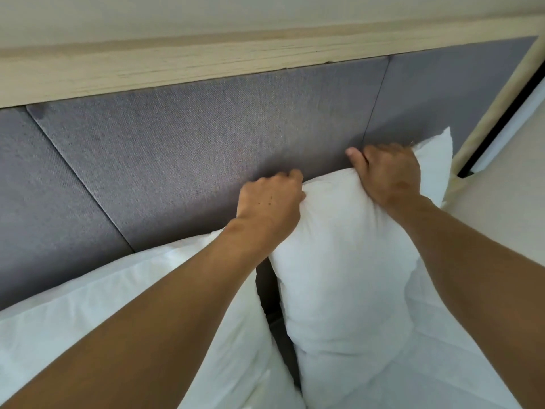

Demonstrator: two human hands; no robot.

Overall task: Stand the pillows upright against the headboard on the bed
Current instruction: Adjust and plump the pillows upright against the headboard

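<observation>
A white pillow [348,261] stands upright against the grey padded headboard [182,154]. My left hand [269,202] grips its top left corner. My right hand [389,172] is closed over its top edge further right. Behind it, a second white pillow [436,154] shows one corner sticking up on the right. A third white pillow [118,293] leans against the headboard at the lower left, partly hidden by my left forearm.
A pale wooden rail [206,66] runs along the headboard's top, with a cream wall above. A wooden post [498,101] frames the headboard's right end. A narrow dark gap separates the left and middle pillows.
</observation>
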